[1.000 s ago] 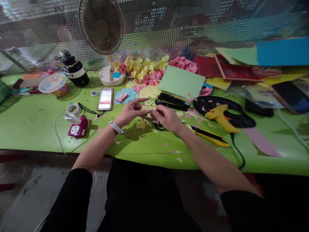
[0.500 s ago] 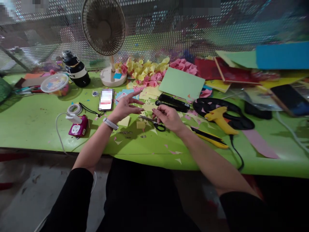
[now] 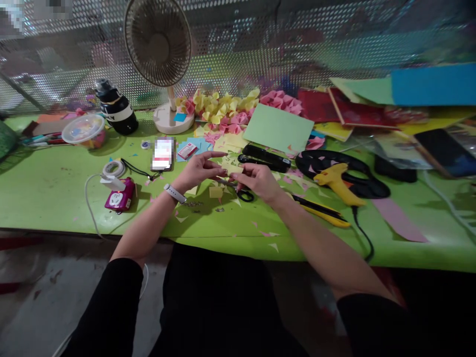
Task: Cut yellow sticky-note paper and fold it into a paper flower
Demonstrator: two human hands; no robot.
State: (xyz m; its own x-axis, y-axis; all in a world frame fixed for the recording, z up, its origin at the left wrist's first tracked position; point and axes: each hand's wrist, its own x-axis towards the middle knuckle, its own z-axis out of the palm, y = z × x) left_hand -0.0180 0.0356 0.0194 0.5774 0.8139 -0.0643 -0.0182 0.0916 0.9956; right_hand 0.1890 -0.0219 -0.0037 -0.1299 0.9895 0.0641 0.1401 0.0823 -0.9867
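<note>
Between my two hands is a small piece of yellow paper (image 3: 234,169). My right hand (image 3: 259,182) pinches its right side with thumb and fingers. Fingertips of my left hand (image 3: 201,170) close on its left edge; a white band is on that wrist. Just below lie black-handled scissors (image 3: 245,197), partly covered by my right hand. A yellow paper square (image 3: 215,192) rests in front, among paper scraps. Behind my right hand is a black stapler (image 3: 266,159).
Folded yellow paper pieces (image 3: 223,106) and pink ones are heaped at the back by a fan (image 3: 174,119). To the right lie a yellow glue gun (image 3: 340,183) with its cord and a utility knife (image 3: 323,212). A phone (image 3: 162,152) and power adapter (image 3: 121,196) are at left.
My left hand's spread fingers have come together onto the yellow paper, moving slightly right and down. My right hand keeps its pinch on the paper. The view has shifted slightly.
</note>
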